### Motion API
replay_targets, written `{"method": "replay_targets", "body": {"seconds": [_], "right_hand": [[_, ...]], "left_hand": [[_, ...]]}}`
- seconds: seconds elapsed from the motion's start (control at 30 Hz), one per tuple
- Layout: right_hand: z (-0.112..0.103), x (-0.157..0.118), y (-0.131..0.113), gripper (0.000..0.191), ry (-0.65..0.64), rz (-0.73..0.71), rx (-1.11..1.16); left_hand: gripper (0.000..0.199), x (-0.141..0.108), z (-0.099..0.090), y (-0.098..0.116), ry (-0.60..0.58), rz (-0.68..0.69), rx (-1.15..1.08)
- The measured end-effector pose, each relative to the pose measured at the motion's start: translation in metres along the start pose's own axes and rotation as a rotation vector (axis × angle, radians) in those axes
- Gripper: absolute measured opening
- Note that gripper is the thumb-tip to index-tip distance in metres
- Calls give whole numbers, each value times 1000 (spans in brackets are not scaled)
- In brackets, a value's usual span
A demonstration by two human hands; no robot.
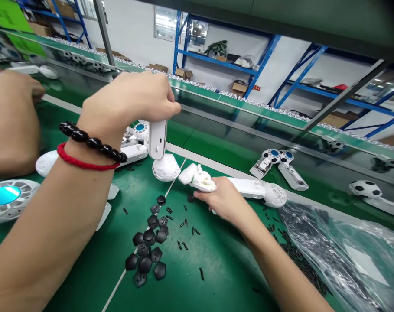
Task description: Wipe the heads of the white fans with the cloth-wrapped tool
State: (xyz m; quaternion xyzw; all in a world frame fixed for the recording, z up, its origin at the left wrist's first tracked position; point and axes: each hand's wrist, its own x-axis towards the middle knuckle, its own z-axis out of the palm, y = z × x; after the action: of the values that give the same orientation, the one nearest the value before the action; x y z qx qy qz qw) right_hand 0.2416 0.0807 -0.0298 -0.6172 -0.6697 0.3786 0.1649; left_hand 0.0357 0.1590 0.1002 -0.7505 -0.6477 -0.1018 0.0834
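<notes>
My left hand (135,95), fingers closed, is above the work surface. It grips the upper end of a white plastic handle (157,141) that points down, with a rounded white ball-shaped head (166,167) at its lower end. My right hand (224,197) is closed around a crumpled white cloth (200,178), though its fingers are partly hidden. Directly behind that hand lies another white handle with a round head (275,195); whether the hand touches it I cannot tell. Below and between my hands, black pentagon pieces (149,236) are piled on the green surface.
Small black strips (183,245) are scattered about. A clear plastic bag (343,251) of black parts lies at right. Soccer-patterned units (366,189) and blue-centred ones (275,154) stand near a conveyor (216,130). At left, another person's arm (13,125) reaches in.
</notes>
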Motion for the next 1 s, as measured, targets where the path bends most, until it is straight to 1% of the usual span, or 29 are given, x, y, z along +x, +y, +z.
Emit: {"method": "replay_targets", "body": {"seconds": [0.07,0.13,0.2,0.27,0.33,0.43,0.47,0.53,0.6,0.7,0.8,0.9,0.97,1.0], "right_hand": [[9,7,-3,22,-22,-13,-7],[13,10,-5,22,-70,-8,7],[10,10,-5,18,-134,34,42],[-2,8,-4,14,-166,91,83],[-21,4,-3,12,-93,134,198],[-45,-5,-5,24,74,159,431],[-50,-7,-6,26,104,157,479],[-54,-11,-8,29,109,144,509],[-53,-12,-10,32,103,130,507],[-49,-10,-11,29,106,114,505],[-46,-8,-12,27,84,89,622],[-43,-7,-14,29,-2,86,733],[-39,-5,-15,29,-68,93,737],[-36,-4,-15,28,-77,93,726]], "left_hand": [[35,1,1,-4,-29,-15,-6],[35,3,4,-5,-58,0,-28],[34,5,6,-5,-62,28,-62],[33,4,9,-3,-55,48,-93],[31,3,13,1,-49,53,-119],[30,2,22,12,-63,109,-166],[30,2,25,17,-76,140,-176],[29,2,32,28,-89,201,-175],[31,1,36,38,-81,238,-165],[39,1,40,47,-66,231,-168],[44,1,40,49,-76,209,-188],[54,1,40,49,-110,190,-249],[60,2,39,48,-141,186,-327],[61,2,39,48,-160,188,-373]]}}
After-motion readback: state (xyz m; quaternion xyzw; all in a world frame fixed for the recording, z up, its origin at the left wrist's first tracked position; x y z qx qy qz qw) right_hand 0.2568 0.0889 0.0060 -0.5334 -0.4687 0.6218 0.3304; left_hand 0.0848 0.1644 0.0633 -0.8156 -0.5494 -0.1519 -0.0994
